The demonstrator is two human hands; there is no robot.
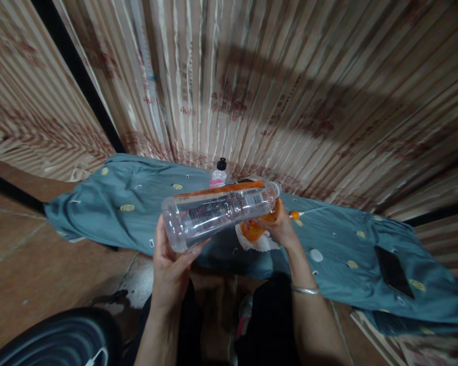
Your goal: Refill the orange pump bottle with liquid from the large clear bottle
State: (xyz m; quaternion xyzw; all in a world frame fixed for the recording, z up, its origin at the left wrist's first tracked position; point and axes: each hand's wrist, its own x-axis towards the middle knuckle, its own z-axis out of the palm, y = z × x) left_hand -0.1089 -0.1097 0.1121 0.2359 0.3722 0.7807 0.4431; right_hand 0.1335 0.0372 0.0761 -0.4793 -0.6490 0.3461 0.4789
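Observation:
My left hand [171, 259] grips the base of a clear plastic bottle [217, 211] that lies on its side above a table, with its neck pointing right and an orange-edged printed label along it. At the bottle's mouth, my right hand [280, 223] is closed around an orange object [252, 230], partly hidden by the bottle. A white cloth or tissue [257, 244] lies just under that hand. A silver bangle [304, 290] is on my right wrist.
A blue-grey patterned cloth [137, 213] covers the table. A small pink-labelled bottle with a black cap [219, 175] stands at the back. A dark phone [394, 272] lies at the right. Striped curtains [290, 91] hang behind. A dark round seat [61, 338] is at bottom left.

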